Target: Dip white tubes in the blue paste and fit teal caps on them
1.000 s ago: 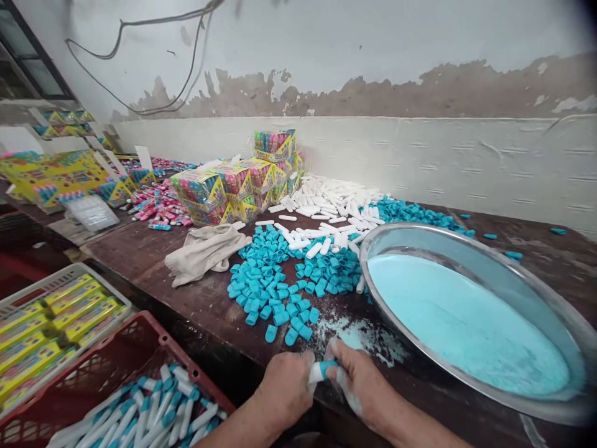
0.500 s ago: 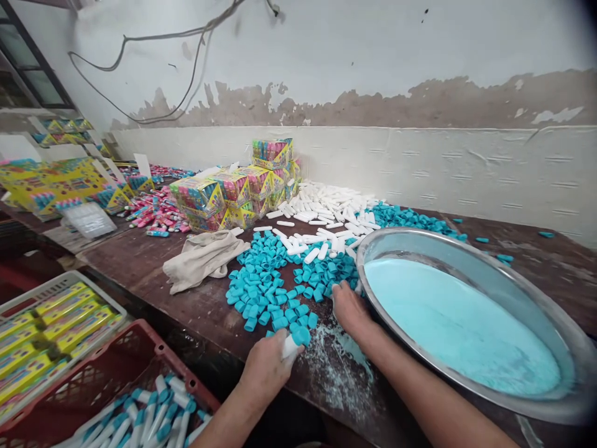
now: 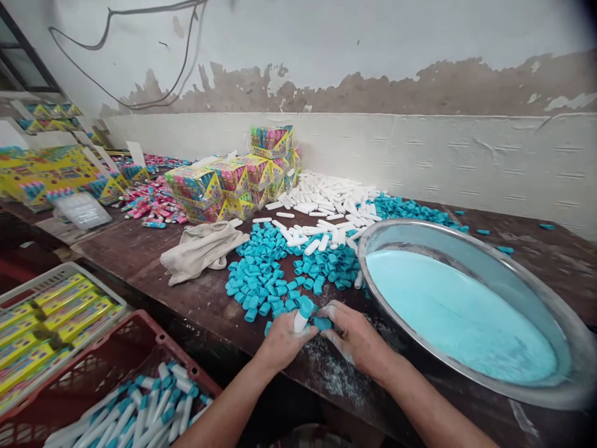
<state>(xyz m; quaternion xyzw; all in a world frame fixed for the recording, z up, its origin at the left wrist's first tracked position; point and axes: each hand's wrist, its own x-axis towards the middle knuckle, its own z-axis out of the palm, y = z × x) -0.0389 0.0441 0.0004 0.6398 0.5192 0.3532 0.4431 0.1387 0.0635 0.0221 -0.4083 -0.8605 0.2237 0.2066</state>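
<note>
Near the table's front edge, my left hand point(image 3: 282, 343) is closed around a white plastic tube point(image 3: 300, 322) with a blue cap on its upper end. Just to the right, my right hand point(image 3: 358, 341) pinches a loose blue cap point(image 3: 323, 323) between thumb and fingers, close to the tube. Pale powder coats those right fingertips. Beyond both hands spreads a pile of blue caps point(image 3: 259, 274), with white tubes point(image 3: 331, 205) heaped behind it. A wide metal basin point(image 3: 466, 227) of light-blue powder stands beside my right forearm.
A red crate point(image 3: 161, 339) of capped tubes sits low at left, beside a grey basket point(image 3: 105, 286) of yellow boxes. On the table lie a crumpled cloth point(image 3: 200, 249), stacked display boxes point(image 3: 233, 180) and pink markers point(image 3: 152, 199). Spilled powder point(image 3: 338, 373) marks the front edge.
My right hand has come back from the cap pile beside the basin, now with a blue cap. My left hand has risen slightly with the tube, bringing both hands close together.
</note>
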